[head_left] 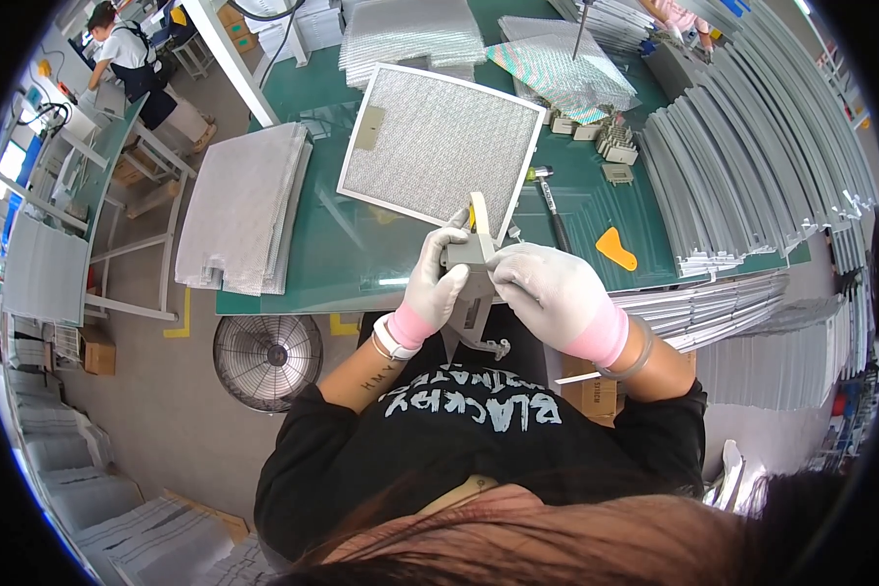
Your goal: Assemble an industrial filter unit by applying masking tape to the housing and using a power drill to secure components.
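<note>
On the left, a stack of grey panels (239,210) lies on the green table (332,259). The gloved left hand (432,283) is closed around a grey hand tool (467,256) with a cream ring on its top – it looks like a tape dispenser. This tool is at the near edge of the table, in front of the person's body. The gloved right hand (557,293) has its fingers bent against the right side; I cannot tell if they clamp it. If the left grip slips, the tool could drop to the floor, or scratch the framed mesh panel (444,146) lying just behind. A wide right elbow could push the panel stack (742,181).

As for containers, a cardboard box (98,352) stands on the floor at far left, another box (591,398) below the right forearm – their contents I cannot see.
</note>
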Available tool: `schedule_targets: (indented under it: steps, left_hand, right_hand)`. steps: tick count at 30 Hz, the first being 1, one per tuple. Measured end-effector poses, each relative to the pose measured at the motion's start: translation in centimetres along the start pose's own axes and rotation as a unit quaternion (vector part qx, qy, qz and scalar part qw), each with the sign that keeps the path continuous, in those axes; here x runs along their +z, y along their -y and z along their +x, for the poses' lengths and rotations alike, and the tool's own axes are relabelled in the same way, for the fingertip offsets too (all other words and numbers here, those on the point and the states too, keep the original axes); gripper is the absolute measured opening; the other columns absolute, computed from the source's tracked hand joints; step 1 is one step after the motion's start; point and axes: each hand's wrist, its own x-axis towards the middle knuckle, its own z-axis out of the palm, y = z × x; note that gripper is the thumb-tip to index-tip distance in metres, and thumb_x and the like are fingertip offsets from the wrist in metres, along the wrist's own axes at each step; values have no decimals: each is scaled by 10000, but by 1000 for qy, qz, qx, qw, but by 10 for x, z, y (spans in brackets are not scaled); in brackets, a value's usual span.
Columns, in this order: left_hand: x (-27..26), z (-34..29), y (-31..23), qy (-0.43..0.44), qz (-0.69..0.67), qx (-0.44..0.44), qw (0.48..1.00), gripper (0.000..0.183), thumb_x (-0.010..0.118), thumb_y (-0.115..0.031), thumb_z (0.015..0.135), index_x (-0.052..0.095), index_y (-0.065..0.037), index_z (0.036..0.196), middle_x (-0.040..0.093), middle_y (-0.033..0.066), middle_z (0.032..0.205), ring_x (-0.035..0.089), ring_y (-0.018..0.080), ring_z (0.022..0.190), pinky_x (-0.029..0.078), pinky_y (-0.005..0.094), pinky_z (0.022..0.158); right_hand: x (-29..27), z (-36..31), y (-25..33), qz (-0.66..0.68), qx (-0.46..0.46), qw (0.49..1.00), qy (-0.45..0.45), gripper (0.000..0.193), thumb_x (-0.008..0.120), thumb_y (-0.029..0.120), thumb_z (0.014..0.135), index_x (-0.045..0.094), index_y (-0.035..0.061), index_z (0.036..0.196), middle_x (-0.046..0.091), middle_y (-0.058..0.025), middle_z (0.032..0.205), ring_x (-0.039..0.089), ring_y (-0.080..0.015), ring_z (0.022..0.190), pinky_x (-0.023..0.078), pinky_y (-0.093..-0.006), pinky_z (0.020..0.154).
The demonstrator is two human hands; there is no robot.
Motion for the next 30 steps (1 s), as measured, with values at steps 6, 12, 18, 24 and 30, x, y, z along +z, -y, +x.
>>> schedule_targets:
  steps: [6,12,18,24,30]
  left_hand:
    - [0,1,3,0,10,9,1000,424,610,-282,917,475,-51,1246,370,239,1500,381,310,1388,269,397,1147]
    - [0,0,-2,-6,27,29,999,395,565,-284,925,464,-72,1243,340,258,1537,345,327,1424,249,418,1161]
    - [1,-4,-4,-5,25,37,999,386,587,-236,892,464,-76,1222,305,254,1562,348,337,1423,259,419,1157]
    - [0,-4,-5,-15,61,78,995,395,576,-215,869,460,-81,1222,311,254,1559,348,366,1424,253,450,1162]
    - [-1,-2,-5,-26,30,91,995,412,578,-231,872,459,-75,1234,329,276,1540,360,369,1419,265,451,1157]
  right_hand:
    - [-3,2,1,-16,-9,1000,-7,88,631,43,841,601,37,924,624,-138,858,635,-346,800,523,-413,693]
    - [-1,-2,7,-58,-34,998,1,93,643,50,827,592,23,900,630,-129,876,630,-338,768,524,-414,674]
    - [7,-9,13,-91,-44,994,-29,99,645,39,804,585,21,881,635,-109,898,641,-308,761,527,-402,634]
    - [9,-12,14,-121,-38,992,19,109,616,45,760,568,13,853,635,-126,904,641,-315,754,526,-405,612]
    - [19,-19,10,-166,-93,982,-16,160,640,99,727,559,25,845,627,-124,953,652,-300,804,529,-391,644]
